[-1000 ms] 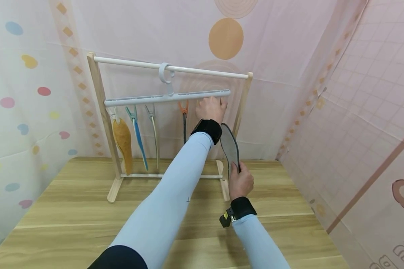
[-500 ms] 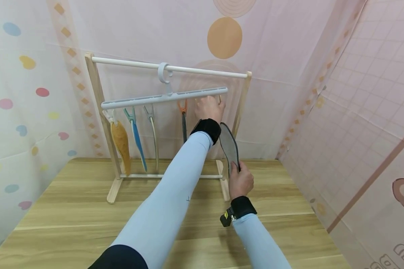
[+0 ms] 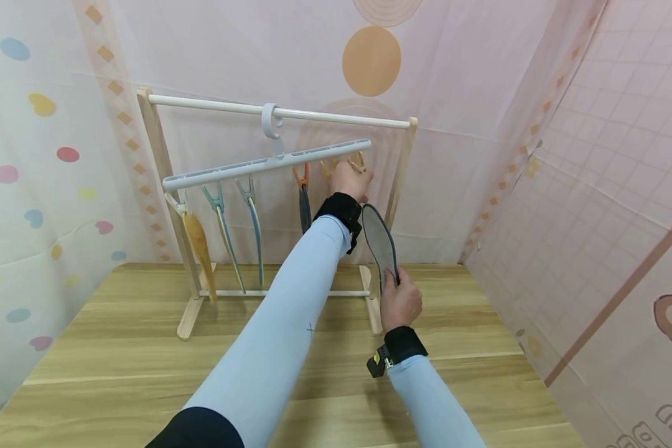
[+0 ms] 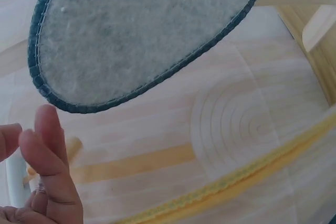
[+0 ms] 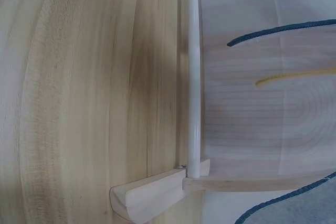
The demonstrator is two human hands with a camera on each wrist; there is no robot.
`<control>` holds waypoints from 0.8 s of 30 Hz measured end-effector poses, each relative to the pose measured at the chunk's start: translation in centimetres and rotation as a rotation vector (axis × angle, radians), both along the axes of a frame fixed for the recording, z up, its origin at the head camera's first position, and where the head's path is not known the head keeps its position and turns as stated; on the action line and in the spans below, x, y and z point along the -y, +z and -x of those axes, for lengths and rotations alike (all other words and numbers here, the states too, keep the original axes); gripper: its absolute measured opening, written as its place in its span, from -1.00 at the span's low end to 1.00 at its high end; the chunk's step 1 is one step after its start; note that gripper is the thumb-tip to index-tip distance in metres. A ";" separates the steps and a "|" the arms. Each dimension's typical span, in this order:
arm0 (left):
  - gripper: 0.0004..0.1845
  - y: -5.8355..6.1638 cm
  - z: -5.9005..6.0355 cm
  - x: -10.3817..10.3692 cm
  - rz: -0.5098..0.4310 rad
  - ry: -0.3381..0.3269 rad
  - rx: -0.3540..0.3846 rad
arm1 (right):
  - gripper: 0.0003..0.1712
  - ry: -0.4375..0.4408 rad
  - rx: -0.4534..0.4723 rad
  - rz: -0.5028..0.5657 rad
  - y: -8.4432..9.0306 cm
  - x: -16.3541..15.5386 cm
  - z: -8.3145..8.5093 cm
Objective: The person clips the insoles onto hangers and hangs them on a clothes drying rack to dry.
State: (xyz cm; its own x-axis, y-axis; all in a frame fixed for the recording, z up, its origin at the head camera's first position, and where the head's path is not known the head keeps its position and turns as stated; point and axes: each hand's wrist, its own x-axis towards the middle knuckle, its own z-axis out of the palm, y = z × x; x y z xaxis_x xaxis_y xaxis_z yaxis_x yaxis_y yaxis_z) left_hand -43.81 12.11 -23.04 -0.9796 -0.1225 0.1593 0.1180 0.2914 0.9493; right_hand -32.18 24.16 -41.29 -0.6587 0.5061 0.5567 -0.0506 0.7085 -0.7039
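My right hand (image 3: 401, 302) grips the lower end of a grey insole (image 3: 379, 239) with a dark stitched edge, which stands upright beside the rack. Its felt-like face fills the top of the left wrist view. My left hand (image 3: 351, 179) is up under the right arm of a pale blue hanger (image 3: 269, 164), just below a golden-yellow clip (image 3: 357, 163). In the left wrist view, its bent fingers (image 4: 50, 156) and thumb come close together near the insole's tip, with nothing visible between them. The right wrist view shows part of the insole (image 5: 302, 205), but not the hand.
The hanger hooks over the rack's white rod (image 3: 213, 106), tilted down to the left. From its clips hang a mustard insole (image 3: 198, 242), two thin edge-on insoles and a dark insole (image 3: 305, 208). A yellow insole (image 4: 236, 182) hangs near my left hand. The rack stands on a wooden table (image 3: 117, 348).
The hanger's right end has risen and its left end has dropped, and the hung insoles have turned. The golden clip now shows above my left hand. My right hand and its insole have barely moved.
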 end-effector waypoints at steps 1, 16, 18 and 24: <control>-0.59 0.0 0.1 0.0 -0.035 -0.005 0.014 | -0.81 0.000 -0.004 -0.002 0.0 0.0 0.0; -0.42 0.3 0.0 0.6 0.030 0.001 -0.004 | -0.80 -0.003 -0.017 -0.005 0.0 -0.1 0.0; -0.41 0.2 0.1 0.7 0.052 0.002 -0.001 | -0.80 -0.006 -0.016 -0.003 0.0 -0.2 0.0; -0.25 0.0 0.5 0.9 0.023 -0.013 0.063 | -0.80 -0.009 -0.012 -0.001 0.0 -0.3 0.0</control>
State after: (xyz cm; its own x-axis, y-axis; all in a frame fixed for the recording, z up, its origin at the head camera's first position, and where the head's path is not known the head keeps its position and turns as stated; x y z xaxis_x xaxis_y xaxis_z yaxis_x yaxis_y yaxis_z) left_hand -44.27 11.22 -22.99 -0.9893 -0.1068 0.0998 0.0619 0.3125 0.9479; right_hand -32.20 24.50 -41.34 -0.6473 0.5116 0.5651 -0.0523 0.7098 -0.7025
